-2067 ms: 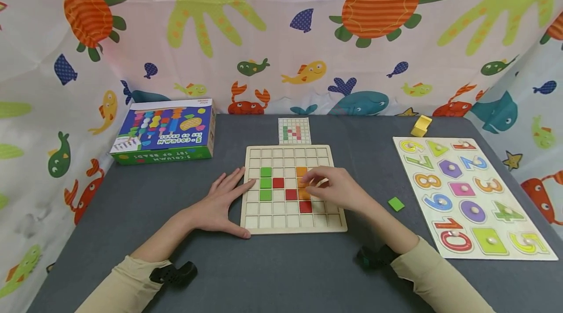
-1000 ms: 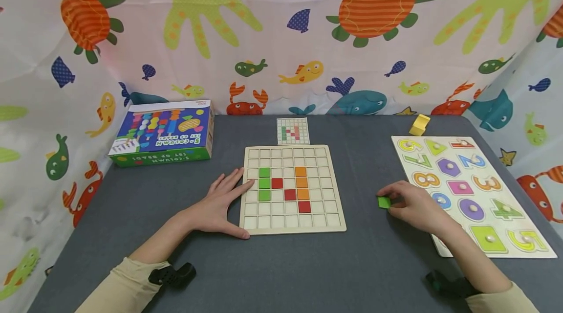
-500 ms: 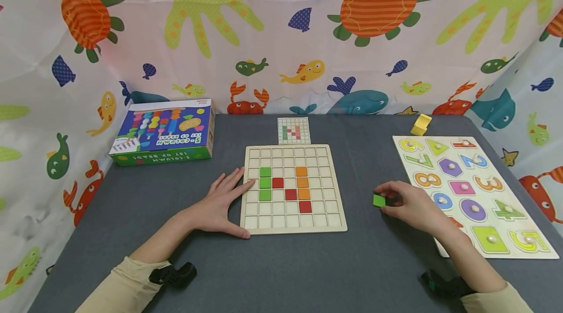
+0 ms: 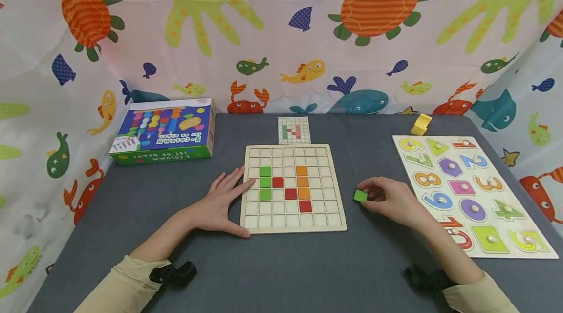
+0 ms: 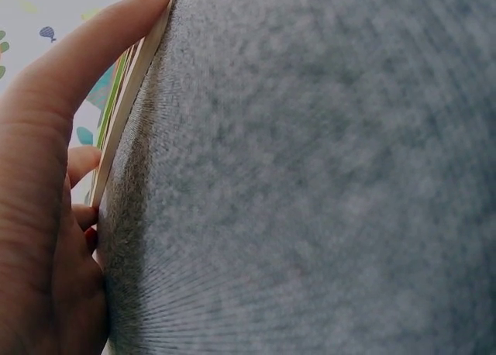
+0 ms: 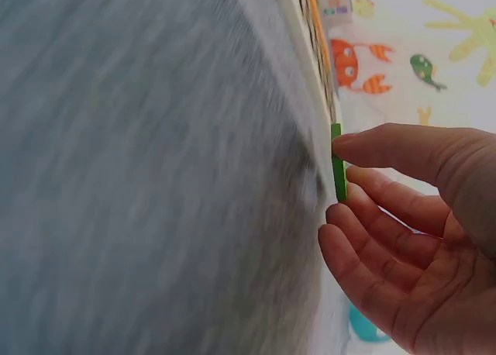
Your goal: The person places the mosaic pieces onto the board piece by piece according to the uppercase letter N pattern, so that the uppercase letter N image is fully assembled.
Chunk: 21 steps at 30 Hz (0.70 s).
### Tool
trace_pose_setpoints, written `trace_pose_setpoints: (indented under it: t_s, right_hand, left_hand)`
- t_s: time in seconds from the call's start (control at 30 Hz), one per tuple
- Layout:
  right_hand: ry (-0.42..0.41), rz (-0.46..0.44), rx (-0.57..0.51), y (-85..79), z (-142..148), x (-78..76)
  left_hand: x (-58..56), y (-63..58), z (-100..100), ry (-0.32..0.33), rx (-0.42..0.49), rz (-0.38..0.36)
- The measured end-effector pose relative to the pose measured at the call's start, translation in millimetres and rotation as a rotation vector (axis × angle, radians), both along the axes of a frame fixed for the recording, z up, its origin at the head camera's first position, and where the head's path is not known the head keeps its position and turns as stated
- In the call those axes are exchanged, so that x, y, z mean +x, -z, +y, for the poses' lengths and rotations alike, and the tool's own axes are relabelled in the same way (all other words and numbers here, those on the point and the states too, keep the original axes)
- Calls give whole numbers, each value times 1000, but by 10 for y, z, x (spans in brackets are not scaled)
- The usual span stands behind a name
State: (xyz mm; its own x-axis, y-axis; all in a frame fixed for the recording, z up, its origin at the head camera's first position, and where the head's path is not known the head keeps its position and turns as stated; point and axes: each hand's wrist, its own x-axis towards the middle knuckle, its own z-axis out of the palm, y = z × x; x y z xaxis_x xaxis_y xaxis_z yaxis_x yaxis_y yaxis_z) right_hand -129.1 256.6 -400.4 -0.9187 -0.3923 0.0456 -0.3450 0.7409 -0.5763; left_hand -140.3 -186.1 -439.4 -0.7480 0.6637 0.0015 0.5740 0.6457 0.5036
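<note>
A square green tile (image 4: 360,196) is pinched between the thumb and fingers of my right hand (image 4: 393,201), just right of the wooden grid board (image 4: 325,215). In the right wrist view the same green tile (image 6: 339,163) shows edge-on at the fingertips. My left hand (image 4: 220,203) lies with spread fingers at the board's left edge, thumb at its lower left corner. Set in the board's cells are a column of green tiles (image 4: 265,182), a column of orange tiles (image 4: 302,182) and red tiles (image 4: 291,194) running diagonally between and below them.
Behind the board lies a small pattern card (image 4: 293,130) with a coloured grid. A bead-set box (image 4: 162,132) stands at the back left. To the right are a number-and-shape puzzle board (image 4: 462,189) and a yellow block (image 4: 421,124). A patterned cloth (image 4: 272,24) hangs behind.
My right hand left the orange column, took the green tile from the table beside the puzzle board, and carried it left toward the grid board. My left hand has stayed in place.
</note>
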Motion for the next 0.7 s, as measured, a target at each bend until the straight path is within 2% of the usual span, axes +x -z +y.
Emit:
trace_pose_setpoints:
  t_s: [0.37, 0.7]
  right_hand:
    - [-95, -36, -104, -54, -527, -114]
    - [-247, -100, -199, 11, -1155, -100]
  left_hand:
    - [10, -14, 0, -4, -8, -2]
    - [3, 4, -5, -2, 0, 10]
